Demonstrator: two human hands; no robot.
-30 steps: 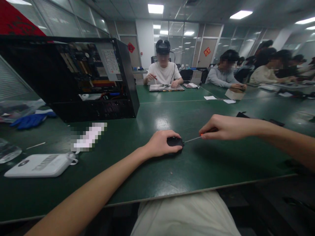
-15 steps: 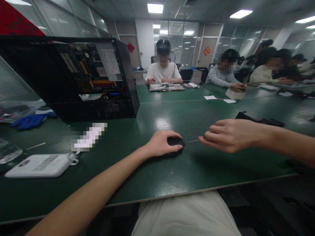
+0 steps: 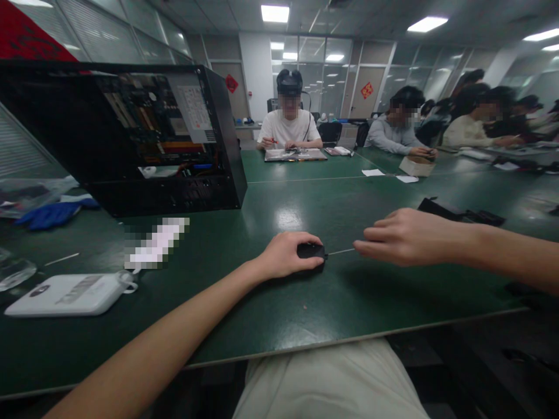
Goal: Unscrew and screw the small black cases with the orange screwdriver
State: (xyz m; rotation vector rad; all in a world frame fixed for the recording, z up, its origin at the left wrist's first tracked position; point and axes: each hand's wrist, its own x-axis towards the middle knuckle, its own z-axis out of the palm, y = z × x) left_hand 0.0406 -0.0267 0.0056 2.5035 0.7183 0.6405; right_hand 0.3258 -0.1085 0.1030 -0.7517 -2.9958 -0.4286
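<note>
A small black device (image 3: 311, 251), shaped like a computer mouse, lies on the green table (image 3: 279, 308). My left hand (image 3: 290, 254) is wrapped round it, with fingers on the far side and thumb on the near side. From the device's right end a thin, straight, light-coloured rod (image 3: 341, 252) reaches to the fingertips of my right hand (image 3: 397, 235). That hand is closed and raised a little above the table, to the right of the device; what its curled fingers hold is mostly hidden.
At the left stands an open black computer case (image 3: 174, 139), near a blue glove (image 3: 50, 214) and a white flat device (image 3: 65, 295). Black parts (image 3: 463, 212) lie beyond my right forearm. People sit across the table.
My right hand has shifted and turned slightly, its fingertips a touch higher. My left hand stays round the black device.
</note>
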